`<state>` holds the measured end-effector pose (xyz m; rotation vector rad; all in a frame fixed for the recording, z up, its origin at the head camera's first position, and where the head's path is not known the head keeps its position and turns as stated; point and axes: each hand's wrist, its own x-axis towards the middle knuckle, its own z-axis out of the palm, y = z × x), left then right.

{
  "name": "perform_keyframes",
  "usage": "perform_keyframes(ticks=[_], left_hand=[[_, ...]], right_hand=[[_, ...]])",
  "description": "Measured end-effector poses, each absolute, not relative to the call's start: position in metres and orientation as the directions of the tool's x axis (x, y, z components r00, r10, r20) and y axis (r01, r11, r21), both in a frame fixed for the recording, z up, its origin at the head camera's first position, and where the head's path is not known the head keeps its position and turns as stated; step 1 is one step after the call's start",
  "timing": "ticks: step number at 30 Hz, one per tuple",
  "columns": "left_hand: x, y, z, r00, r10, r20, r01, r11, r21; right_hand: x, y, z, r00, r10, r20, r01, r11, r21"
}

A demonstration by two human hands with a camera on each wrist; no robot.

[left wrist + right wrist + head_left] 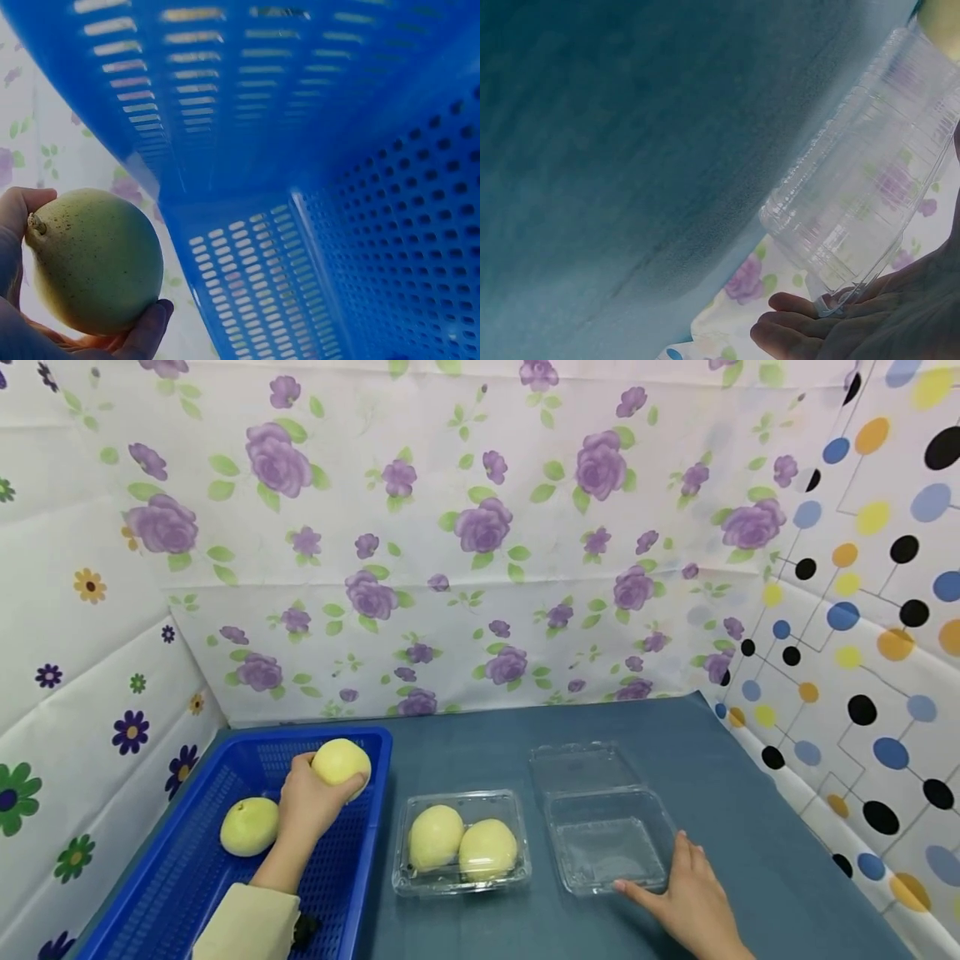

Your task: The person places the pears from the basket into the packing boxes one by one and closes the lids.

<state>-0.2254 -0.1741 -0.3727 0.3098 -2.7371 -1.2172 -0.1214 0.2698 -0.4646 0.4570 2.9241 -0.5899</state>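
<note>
My left hand (311,802) is clamped on a pale yellow-green fruit (341,760), thumb on one side, fingers on the other. It's at the mouth of the blue basket (377,810), toward the basket's right rim. Left wrist view shows a short stem and brown specks on the skin; the basket's slotted walls fill most of that view. Another loose fruit (249,827) lies inside the basket, left of my left hand. Something dark (303,931) shows by my pale sleeve (247,922), inside the basket's outline, too hidden to identify.

My right hand (693,902) is well right of the basket, thumb and fingers spread apart, at the near right corner of a clear open container (607,852). Right wrist view has a corner of it touching my fingers. Its lid (585,768) is folded back on the side away from me; I see nothing in it.

Closed clear container (450,887) stands just right of the basket, between it and the open one, two fruits side by side inside. Blue-green desk (480,935) under the basket, purple-flowered cloth (450,568) behind it, dotted cloth (862,610) far right of it.
</note>
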Motion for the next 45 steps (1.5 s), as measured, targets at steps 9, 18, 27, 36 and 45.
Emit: perform_keyframes(ticks=[9, 18, 27, 36, 45], left_hand=[[-0.217, -0.160, -0.370, -0.971, -0.234, 0.041, -0.121, 0.633, 0.764], [-0.208, -0.140, -0.360, -0.979, -0.194, 0.062, -0.072, 0.613, 0.787], [-0.202, -0.127, -0.355, -0.982, -0.167, 0.084, -0.043, 0.638, 0.769], [-0.200, -0.124, -0.358, -0.988, -0.109, 0.105, 0.007, 0.663, 0.748], [-0.195, -0.117, -0.358, -0.988, -0.074, 0.134, 0.050, 0.670, 0.740]], right_hand=[[-0.120, 0.270, -0.466, -0.959, 0.248, -0.136, 0.281, 0.883, -0.375], [-0.118, 0.268, -0.464, -0.960, 0.253, -0.118, 0.279, 0.887, -0.369], [-0.117, 0.268, -0.462, -0.958, 0.252, -0.134, 0.285, 0.880, -0.380], [-0.118, 0.268, -0.463, -0.951, 0.267, -0.155, 0.307, 0.874, -0.377], [-0.118, 0.267, -0.463, -0.950, 0.268, -0.159, 0.309, 0.873, -0.378]])
